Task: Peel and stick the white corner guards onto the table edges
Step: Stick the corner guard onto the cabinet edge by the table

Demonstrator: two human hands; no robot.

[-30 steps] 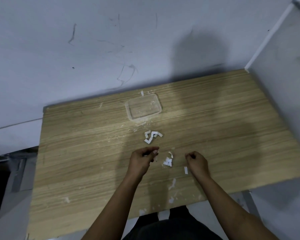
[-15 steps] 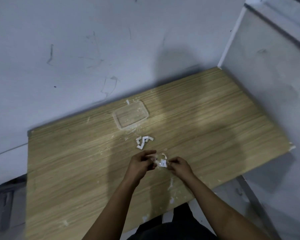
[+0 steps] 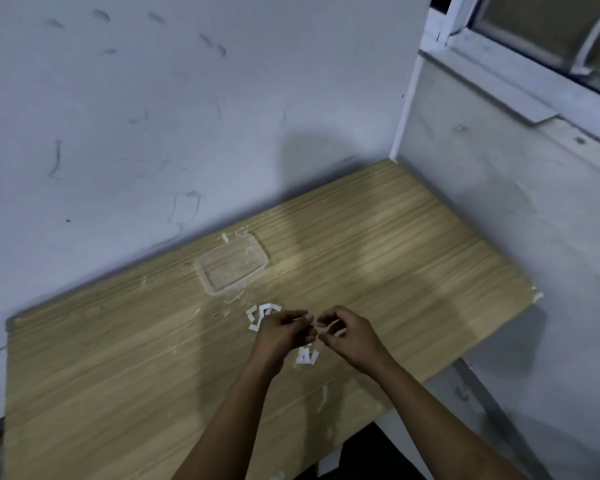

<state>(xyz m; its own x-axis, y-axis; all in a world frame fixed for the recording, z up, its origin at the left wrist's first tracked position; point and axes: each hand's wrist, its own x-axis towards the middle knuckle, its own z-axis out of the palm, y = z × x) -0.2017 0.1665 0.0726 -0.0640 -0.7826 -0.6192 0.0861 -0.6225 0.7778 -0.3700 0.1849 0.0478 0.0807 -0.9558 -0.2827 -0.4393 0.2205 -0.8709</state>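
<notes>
Change: since the earlier frame we have lifted both hands a little above the table [image 3: 118, 375], and the small white piece now sits between our fingertips rather than on the wood.
Clear tray: we see it lying flat near the wall [image 3: 231, 267], with white flecks around it.
Loose corner guards: a cluster lies on the table [image 3: 262, 315], just left of our left hand and partly hidden by it.
Left hand: our fingers are curled [image 3: 284, 336], pinching a small white corner guard [image 3: 323, 328] held between both hands.
Peeled scraps: white bits lie on the wood [image 3: 307, 356], below the hands.
Right hand: our fingers are curled [image 3: 349, 336], pinching the same piece; detail is blurred.
Window sill: upper right [image 3: 520, 98].
</notes>
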